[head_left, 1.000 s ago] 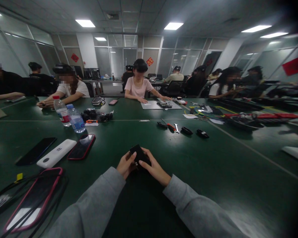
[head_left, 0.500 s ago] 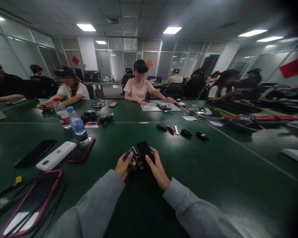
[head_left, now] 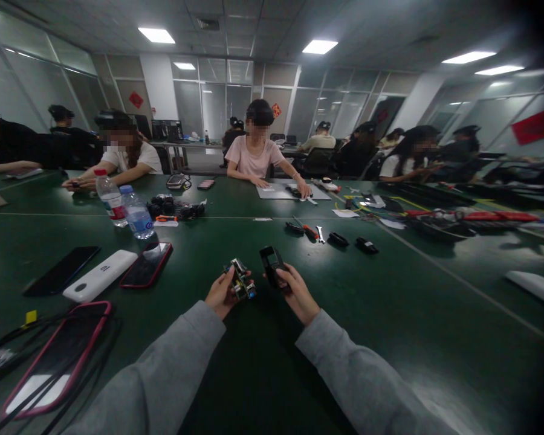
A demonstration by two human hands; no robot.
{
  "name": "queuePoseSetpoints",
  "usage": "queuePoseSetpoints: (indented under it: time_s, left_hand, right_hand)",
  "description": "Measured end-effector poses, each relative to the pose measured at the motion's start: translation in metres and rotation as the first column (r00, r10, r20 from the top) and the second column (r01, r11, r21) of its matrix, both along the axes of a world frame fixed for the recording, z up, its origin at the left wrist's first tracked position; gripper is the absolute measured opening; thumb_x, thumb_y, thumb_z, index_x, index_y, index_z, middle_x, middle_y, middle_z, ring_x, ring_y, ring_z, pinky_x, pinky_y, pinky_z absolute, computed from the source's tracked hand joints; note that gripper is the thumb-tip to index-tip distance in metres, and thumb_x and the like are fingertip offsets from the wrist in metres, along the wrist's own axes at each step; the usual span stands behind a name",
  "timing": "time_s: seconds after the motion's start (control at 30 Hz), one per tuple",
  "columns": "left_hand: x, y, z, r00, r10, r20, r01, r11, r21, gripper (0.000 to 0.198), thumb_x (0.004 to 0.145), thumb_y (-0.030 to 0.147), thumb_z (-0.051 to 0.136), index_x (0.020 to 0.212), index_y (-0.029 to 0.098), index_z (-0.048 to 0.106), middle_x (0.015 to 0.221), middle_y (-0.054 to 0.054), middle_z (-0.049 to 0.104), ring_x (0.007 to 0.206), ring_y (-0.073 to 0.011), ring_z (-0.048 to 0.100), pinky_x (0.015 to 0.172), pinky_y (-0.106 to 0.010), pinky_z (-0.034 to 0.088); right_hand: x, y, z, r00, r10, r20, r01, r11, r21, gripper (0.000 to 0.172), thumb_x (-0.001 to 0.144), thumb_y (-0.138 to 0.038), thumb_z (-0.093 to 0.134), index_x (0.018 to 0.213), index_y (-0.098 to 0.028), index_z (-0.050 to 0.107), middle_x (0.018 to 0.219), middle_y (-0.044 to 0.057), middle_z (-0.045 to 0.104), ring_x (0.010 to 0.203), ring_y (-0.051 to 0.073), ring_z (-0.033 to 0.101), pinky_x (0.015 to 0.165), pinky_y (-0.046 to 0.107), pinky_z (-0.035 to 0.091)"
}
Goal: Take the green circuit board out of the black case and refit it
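My left hand [head_left: 221,293] grips a small circuit board [head_left: 241,280] with white and blue parts, thumb on top. To its right, my right hand [head_left: 297,291] holds a black plastic case [head_left: 272,263] that is tilted and looks hollow on the side facing me. A gap separates board and case, both held above the green table [head_left: 236,386]. Beyond them lie a screwdriver [head_left: 310,232] with an orange handle, a wrench [head_left: 320,234] and black plastic pieces [head_left: 338,240].
Phones [head_left: 147,264], a white power bank [head_left: 100,276] and cables lie at the left, with two bottles [head_left: 137,212] behind. Across the table a person in pink [head_left: 254,154] touches items on a white board [head_left: 272,191]. Wires and red items lie at the far right.
The board and black case have moved apart, the case shifting right and turning to show its hollow side. The person opposite has moved a hand onto the items on the white board.
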State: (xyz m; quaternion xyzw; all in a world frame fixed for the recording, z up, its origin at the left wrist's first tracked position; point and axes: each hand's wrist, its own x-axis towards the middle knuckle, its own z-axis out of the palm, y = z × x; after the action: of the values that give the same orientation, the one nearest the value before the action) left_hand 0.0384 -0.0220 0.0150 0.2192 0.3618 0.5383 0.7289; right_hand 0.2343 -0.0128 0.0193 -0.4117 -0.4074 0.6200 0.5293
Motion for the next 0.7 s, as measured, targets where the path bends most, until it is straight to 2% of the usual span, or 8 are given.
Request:
queuePoseSetpoints:
  time_s: [0.13, 0.27, 0.43, 0.6, 0.7]
  left_hand:
    - [-0.002, 0.001, -0.001, 0.999, 0.001, 0.032, 0.0, 1.0, -0.018, 0.048, 0.073, 0.044, 0.062, 0.11, 0.015, 0.052, 0.111, -0.013, 0.061, 0.089, -0.0241, 0.064, 0.072, -0.037, 0.053]
    - [-0.001, 0.0, -0.003, 0.999, -0.002, 0.041, 0.002, 1.0, 0.004, 0.046, 0.074, 0.042, 0.061, 0.109, 0.014, 0.052, 0.11, -0.014, 0.062, 0.087, -0.0239, 0.065, 0.071, -0.036, 0.054]
    - [-0.001, 0.0, -0.003, 1.0, -0.009, 0.028, 0.009, 1.0, -0.002, 0.043, 0.074, 0.04, 0.061, 0.109, 0.016, 0.051, 0.107, -0.012, 0.063, 0.088, -0.0237, 0.065, 0.071, -0.037, 0.054]
    - [-0.001, 0.001, -0.005, 0.999, -0.023, 0.027, 0.023, 1.0, -0.008, 0.044, 0.073, 0.04, 0.063, 0.108, 0.016, 0.052, 0.106, -0.012, 0.063, 0.088, -0.0243, 0.064, 0.073, -0.038, 0.053]
    - [0.0, 0.0, -0.005, 0.999, -0.02, 0.032, 0.02, 1.0, -0.004, 0.043, 0.073, 0.039, 0.063, 0.107, 0.015, 0.052, 0.105, -0.012, 0.064, 0.088, -0.0243, 0.065, 0.075, -0.04, 0.053]
  right_hand:
    - [0.002, 0.002, -0.006, 0.979, -0.012, 0.204, 0.003, 0.999, 0.043, 0.049, 0.073, -0.045, 0.06, 0.115, -0.019, 0.053, 0.111, 0.005, 0.059, 0.096, 0.019, 0.057, 0.081, 0.031, 0.046]
    - [0.003, 0.009, -0.012, 0.929, -0.107, 0.354, 0.053, 0.986, 0.159, 0.046, 0.075, -0.044, 0.056, 0.114, -0.019, 0.056, 0.116, 0.005, 0.057, 0.103, 0.019, 0.054, 0.091, 0.033, 0.041]
    - [0.005, 0.015, -0.016, 0.861, -0.151, 0.486, 0.034, 0.97, 0.242, 0.04, 0.078, -0.043, 0.051, 0.109, -0.02, 0.06, 0.11, 0.005, 0.06, 0.101, 0.019, 0.055, 0.092, 0.035, 0.04]
    - [0.009, 0.017, -0.021, 0.726, -0.251, 0.64, 0.075, 0.954, 0.29, 0.04, 0.08, -0.044, 0.048, 0.108, -0.02, 0.062, 0.106, 0.006, 0.061, 0.099, 0.021, 0.054, 0.091, 0.038, 0.039]
    - [0.01, 0.019, -0.022, 0.697, -0.262, 0.667, 0.062, 0.949, 0.308, 0.039, 0.079, -0.043, 0.048, 0.105, -0.018, 0.063, 0.104, 0.007, 0.061, 0.099, 0.021, 0.053, 0.091, 0.038, 0.038]
